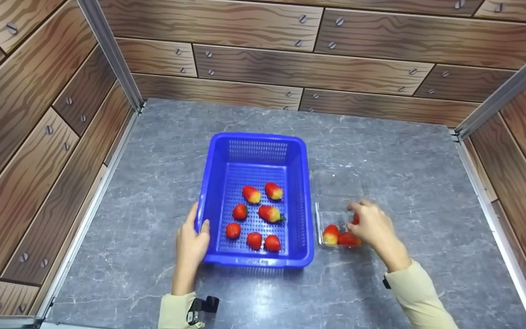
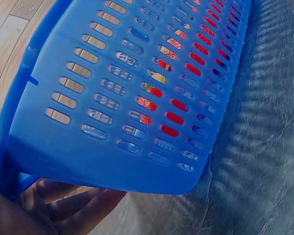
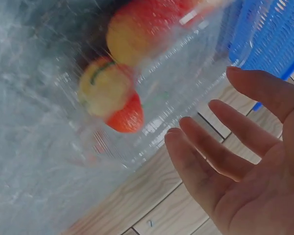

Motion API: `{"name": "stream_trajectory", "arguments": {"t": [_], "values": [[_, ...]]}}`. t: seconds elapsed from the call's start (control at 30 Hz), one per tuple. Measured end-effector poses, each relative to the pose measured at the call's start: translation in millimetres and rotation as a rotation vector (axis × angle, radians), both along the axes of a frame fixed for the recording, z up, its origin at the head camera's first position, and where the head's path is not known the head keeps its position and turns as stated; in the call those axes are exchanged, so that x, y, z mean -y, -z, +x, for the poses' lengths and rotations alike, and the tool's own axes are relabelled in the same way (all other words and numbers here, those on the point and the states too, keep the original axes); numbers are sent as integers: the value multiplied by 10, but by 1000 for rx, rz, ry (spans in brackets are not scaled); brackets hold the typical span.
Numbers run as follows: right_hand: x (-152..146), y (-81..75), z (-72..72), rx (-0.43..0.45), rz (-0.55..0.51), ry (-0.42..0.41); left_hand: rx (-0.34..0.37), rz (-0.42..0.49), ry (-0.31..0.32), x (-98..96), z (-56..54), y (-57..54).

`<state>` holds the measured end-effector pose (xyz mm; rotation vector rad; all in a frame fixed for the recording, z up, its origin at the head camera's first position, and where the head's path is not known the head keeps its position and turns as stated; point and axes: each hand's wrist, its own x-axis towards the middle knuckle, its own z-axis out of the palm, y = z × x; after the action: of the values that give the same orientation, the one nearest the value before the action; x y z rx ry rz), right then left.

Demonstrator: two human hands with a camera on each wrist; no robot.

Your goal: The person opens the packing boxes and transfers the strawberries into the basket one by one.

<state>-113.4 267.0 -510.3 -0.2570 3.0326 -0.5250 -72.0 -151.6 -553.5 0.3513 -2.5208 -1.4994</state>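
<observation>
Basket of bright-blue perforated plastic, rectangular w/ rounded corners (image 1: 256, 172), is sitting mid-table on a grey marble-patterned tabletop (image 1: 418, 183). Inside, approx. centre & near half, 7 small red strawberries (image 1: 250, 194) are lying loose on the slotted floor; 3 of them are showing yellow ends, 1 of those w/ a green leafy tip pointing right.

Person's bare L hand (image 1: 192, 242) is gripping the basket's left side: thumb is pressing at the rim, other fingers are showing below the rim, outside the wall, per L-wrist cam. Red bits are showing thru the wall slots there.

Just right of the basket, a clear thin-plastic box (image 1: 318, 224) is standing w/ its transparent lid (image 1: 338, 180) lying back on the far side. Red-&-yellow strawberries (image 1: 330, 234) are resting at the box's near end: 2 in plain sight, 1 more partly hidden by the hand.

Bare R hand (image 1: 372, 224) is hovering over the box's right side, fingers spread & slightly bent, thumb standing apart, per R-wrist cam. Can't tell if fingertips are touching fruit.

Both forearms are wearing pale sleeves (image 1: 420, 292). Brown wood-print panels (image 1: 244, 61) are enclosing the table's back & sides.
</observation>
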Motion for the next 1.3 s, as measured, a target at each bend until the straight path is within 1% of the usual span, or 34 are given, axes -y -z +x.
{"name": "stream_trajectory", "arguments": {"t": [0.17, 0.33, 0.53, 0.73, 0.9, 1.03, 1.13, 1.3], "values": [[-6, 136, 22, 50, -17, -7, 2, -8, -2, 3, -1, 13], [-16, 217, 12, 61, -26, -12, -13, -13, -7, 3, -2, 18], [-16, 243, -19, 56, -18, -12, -16, -3, -7, 1, -1, 11], [-10, 282, -25, 45, -20, -13, 11, -21, -6, 9, -7, 8], [-3, 312, -30, 34, -15, -10, 6, -26, -6, 19, -8, 12], [16, 322, -31, 37, -17, -24, 2, -29, -8, 20, -7, 10], [26, 321, -21, 20, -17, -37, 2, -21, -8, 13, -5, 5], [36, 304, 17, 12, 12, -64, -13, -6, -6, 4, -6, 8]]}}
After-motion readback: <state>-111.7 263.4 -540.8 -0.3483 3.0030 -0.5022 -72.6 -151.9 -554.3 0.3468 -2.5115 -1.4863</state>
